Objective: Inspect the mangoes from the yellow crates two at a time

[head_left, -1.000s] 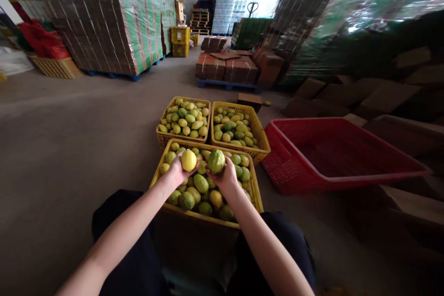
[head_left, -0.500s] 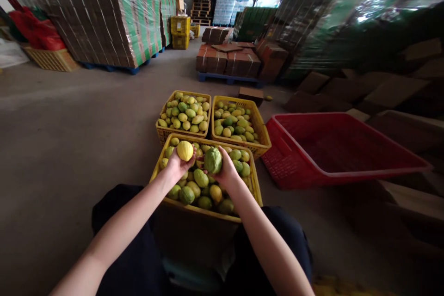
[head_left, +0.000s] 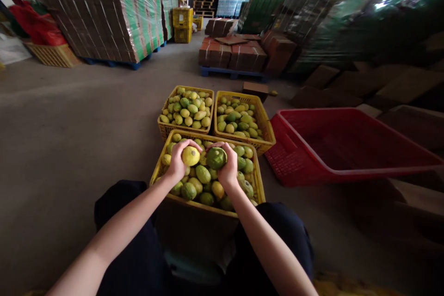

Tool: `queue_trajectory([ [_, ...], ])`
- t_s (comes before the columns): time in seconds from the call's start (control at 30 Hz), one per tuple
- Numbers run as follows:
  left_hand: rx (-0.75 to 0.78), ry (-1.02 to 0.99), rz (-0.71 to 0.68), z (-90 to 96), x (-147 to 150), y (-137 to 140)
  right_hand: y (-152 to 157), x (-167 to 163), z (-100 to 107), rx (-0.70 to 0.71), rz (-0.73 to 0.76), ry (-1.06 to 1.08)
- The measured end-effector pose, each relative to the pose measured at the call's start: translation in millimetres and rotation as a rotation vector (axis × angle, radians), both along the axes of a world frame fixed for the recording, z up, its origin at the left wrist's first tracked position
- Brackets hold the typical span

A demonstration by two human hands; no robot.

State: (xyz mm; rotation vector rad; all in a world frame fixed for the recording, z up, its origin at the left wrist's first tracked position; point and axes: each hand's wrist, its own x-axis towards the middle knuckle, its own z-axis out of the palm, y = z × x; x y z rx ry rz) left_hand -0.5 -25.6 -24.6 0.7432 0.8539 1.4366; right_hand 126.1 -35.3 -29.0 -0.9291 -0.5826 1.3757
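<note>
A yellow lemon (head_left: 191, 156) rests in my left hand (head_left: 177, 160), its blunt end facing me and my fingers curled over its far side. My right hand (head_left: 229, 165) grips a dark green, bumpy lemon (head_left: 217, 158) from the right. Both fruits are held a short way apart above the near yellow crate (head_left: 157, 166), which is filled with green and yellow lemons (head_left: 203, 174). Two more yellow crates of the same fruit, a left one (head_left: 160, 125) and a right one (head_left: 268, 126), stand just beyond it.
A large red plastic basket (head_left: 301, 159) stands to the right, with cardboard pieces (head_left: 322, 76) behind it. Flattened cartons (head_left: 231, 53) lie on a blue pallet ahead. Wrapped carton stacks (head_left: 104, 14) rise on both sides. Concrete floor (head_left: 86, 111) lies at the left.
Both hands have turned the fruits: the yellow lemon now shows its end, and the green one a different, darker side. The left fingers have come up over the top of the fruit. The view has shifted slightly.
</note>
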Motion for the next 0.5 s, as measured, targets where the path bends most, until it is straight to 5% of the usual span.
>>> queue_trajectory([
  [0.1, 0.099, 0.048, -0.052, -5.3, -1.5, -7.6, -10.7, -3.6, -5.2, 0.236, -0.071, -0.210],
  [0.23, 0.134, 0.032, -0.113, -7.3, -8.0, -10.7, -19.5, -2.8, -13.3, 0.384, -0.013, -0.318],
  [0.33, 0.205, 0.087, -0.127, -6.9, -11.5, -8.4, -20.8, -1.5, -15.7, 0.419, 0.030, -0.358],
  [0.5, 0.045, 0.025, -0.070, -4.7, -10.5, -6.3, -19.2, -3.9, -18.9, 0.346, -0.018, -0.308],
])
